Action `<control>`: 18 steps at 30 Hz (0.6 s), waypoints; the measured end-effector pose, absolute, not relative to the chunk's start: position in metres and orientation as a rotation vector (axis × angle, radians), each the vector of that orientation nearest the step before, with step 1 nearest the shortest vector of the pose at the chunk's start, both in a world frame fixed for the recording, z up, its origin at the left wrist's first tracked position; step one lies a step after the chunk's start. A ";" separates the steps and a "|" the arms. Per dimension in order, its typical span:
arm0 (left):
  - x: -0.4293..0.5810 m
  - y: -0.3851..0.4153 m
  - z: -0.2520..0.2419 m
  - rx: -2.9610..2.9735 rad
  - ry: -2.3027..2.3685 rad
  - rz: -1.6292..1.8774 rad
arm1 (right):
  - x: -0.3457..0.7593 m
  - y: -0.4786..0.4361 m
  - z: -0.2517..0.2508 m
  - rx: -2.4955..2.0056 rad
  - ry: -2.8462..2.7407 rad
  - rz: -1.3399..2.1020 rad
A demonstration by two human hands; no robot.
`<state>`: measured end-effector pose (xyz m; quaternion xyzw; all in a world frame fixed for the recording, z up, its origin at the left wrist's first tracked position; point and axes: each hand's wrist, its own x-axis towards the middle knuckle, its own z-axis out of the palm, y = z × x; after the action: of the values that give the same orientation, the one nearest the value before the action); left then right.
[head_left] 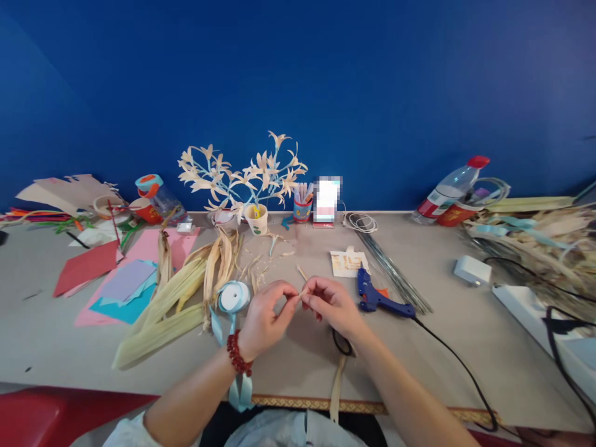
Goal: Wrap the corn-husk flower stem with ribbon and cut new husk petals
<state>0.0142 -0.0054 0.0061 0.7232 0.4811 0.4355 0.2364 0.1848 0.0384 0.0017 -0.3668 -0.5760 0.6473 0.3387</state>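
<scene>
My left hand [278, 305], with a red bead bracelet at the wrist, meets my right hand [331, 304] above the middle of the table. Fingertips of both hands pinch a thin pale strip [302, 272] that looks like corn husk; most of it is hidden by the fingers. Left of my left hand stands a roll of light blue ribbon [233, 297], its tail hanging over the table edge. A blue glue gun [380, 300] lies right of my right hand. Under my right wrist, black scissor handles [343, 343] show in part.
Dried corn husks [186, 292] and coloured paper [128, 282] lie to the left. Husk flowers stand in a paper cup [256, 220] at the back, near a lit phone [327, 200]. Wires [395, 273], a power strip [535, 323] and a tilted bottle [449, 189] are on the right.
</scene>
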 end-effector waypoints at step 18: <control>0.010 -0.007 0.002 2.232 1.375 1.117 | 0.188 0.036 -0.003 -0.996 -1.908 1.354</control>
<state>0.0098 -0.0068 0.0016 0.7750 0.4774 0.3877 0.1457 0.1879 0.0359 -0.0030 -0.3741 -0.7170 0.5088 0.2949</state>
